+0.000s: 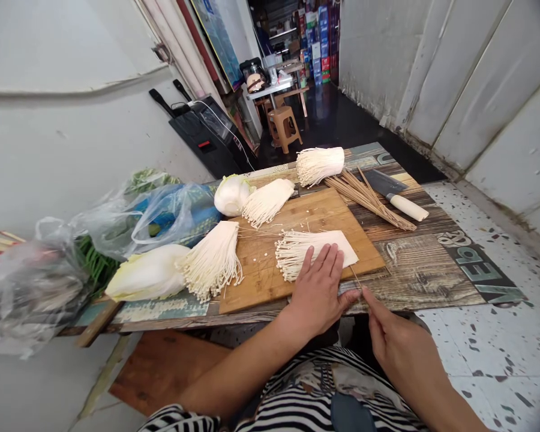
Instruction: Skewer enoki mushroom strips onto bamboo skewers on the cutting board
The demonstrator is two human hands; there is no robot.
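My left hand (320, 285) lies flat, fingers stretched out, on a bunch of enoki mushrooms (344, 246) on the wooden cutting board (252, 282). In my right hand (389, 327), a thin wooden skewer (357, 277) is pinched between thumb and fingers. Its far end meets the cut base of that bunch; whether it has gone in, I cannot tell. Other enoki bunches lie around the board: one at its left edge (213, 258), one at the back left (269, 201) and one at the far side (319, 165).
Loose skewers (371, 201) are piled beside a cleaver (402, 201) on the table's right. Napa cabbages (146, 273) and plastic bags (103, 222) of greens occupy the left. Beyond the table stand a brown stool (284, 126) and a black machine (211, 135). A wall (486, 78) runs along the right.
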